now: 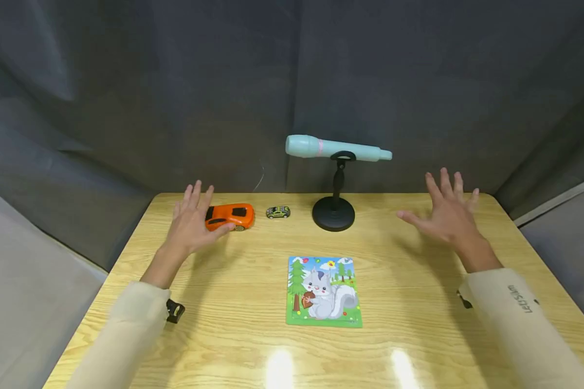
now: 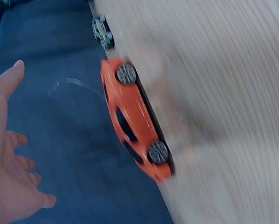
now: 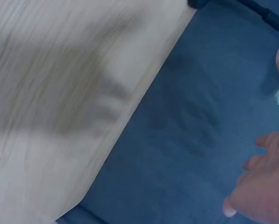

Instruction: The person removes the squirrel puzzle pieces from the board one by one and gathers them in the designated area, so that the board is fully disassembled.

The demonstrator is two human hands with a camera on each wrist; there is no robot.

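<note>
My left hand [image 1: 191,222] hovers with spread fingers at the left of the table, overlapping the rear of an orange toy car [image 1: 233,215] in the head view. In the left wrist view that car [image 2: 135,116] shows its side and two wheels, with the hand [image 2: 11,163] apart from it. Over the table's right side, my right hand [image 1: 450,216] is spread too and holds nothing. Between the hands lies a square squirrel picture puzzle [image 1: 323,292]. Behind it, a light blue toy microphone [image 1: 355,151] rests on a black stand [image 1: 333,213].
A small green toy car [image 1: 278,212] sits between the orange car and the stand. The wooden table [image 1: 243,346] ends at the back against a dark grey curtain [image 1: 199,97], which also hangs at both sides.
</note>
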